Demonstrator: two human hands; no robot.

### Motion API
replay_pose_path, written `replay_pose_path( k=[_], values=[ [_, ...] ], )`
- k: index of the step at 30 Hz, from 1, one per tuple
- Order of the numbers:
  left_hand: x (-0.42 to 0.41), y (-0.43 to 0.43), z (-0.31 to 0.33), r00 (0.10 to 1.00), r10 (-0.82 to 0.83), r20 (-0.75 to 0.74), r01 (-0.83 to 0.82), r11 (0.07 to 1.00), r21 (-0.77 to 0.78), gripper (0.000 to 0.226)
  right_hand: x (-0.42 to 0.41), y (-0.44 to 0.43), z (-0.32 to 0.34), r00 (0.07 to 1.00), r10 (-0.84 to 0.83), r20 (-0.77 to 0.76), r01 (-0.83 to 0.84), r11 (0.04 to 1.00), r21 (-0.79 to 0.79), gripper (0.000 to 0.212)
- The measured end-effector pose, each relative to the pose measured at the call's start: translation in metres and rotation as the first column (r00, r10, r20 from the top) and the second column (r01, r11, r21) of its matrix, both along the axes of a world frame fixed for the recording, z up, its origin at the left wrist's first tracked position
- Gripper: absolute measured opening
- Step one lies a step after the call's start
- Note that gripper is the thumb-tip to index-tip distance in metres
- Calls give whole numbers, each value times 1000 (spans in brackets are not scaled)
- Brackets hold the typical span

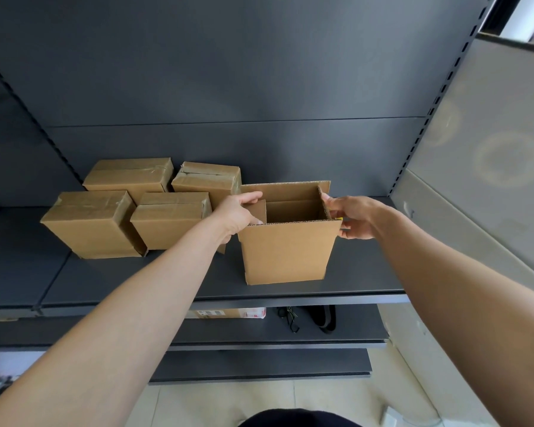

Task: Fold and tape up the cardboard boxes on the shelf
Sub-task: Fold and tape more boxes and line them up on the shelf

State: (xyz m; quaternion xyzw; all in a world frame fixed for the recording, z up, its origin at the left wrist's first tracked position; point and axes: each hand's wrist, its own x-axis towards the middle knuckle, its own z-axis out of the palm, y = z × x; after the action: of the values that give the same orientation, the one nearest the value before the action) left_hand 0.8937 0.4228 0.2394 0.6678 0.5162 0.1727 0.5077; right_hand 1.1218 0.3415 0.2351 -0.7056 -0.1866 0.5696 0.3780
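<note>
Cardboard, plain brown and corrugated, makes up the open box point(285, 254), which stands upright on the dark grey shelf point(121, 282), near its front edge and toward its right end. The box's top flaps stand up, so the bare inside shows. The left hand point(238, 214) grips the short flap on the box's left side, with its fingers curled over the flap's top edge and its thumb low by the near wall. The right hand point(353, 217) holds the short flap on the right side: one fingertip sits on the flap's upper corner and the other fingers curl below it against the outer wall. A small yellow thing point(339, 218) peeks out between that hand and the box, and I cannot tell what it is. Left of the open box, four taped boxes point(170, 232) lie in two rows of two toward the shelf's back edge. They are packed close together, and the nearest is just beside the left wrist. Under the shelf's front edge a lower shelf point(259, 335) carries a labelled box point(228, 312) and some black straps point(322, 318). A pale grey panel point(481, 143) stands past the shelf's right end.
</note>
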Motion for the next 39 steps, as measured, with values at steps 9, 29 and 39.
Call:
replay_pose_path(
  k=[9, 29, 39],
  values=[
    [-1, 3, -3, 1000, -9, 11, 9, 999, 34, 65, -7, 8, -5, 982, 125, 140, -102, 983, -155, 39],
    [1, 5, -10, 995, -81, -64, 88, 988, 124, 27, -4, 13, -8, 980, 51, 192, -70, 993, 94, 66],
    [0, 4, -19, 1000, -23, 13, 21, 994, 108, 42, -8, 4, 3, 981, -76, -177, 111, 974, 197, 28]
  ],
)
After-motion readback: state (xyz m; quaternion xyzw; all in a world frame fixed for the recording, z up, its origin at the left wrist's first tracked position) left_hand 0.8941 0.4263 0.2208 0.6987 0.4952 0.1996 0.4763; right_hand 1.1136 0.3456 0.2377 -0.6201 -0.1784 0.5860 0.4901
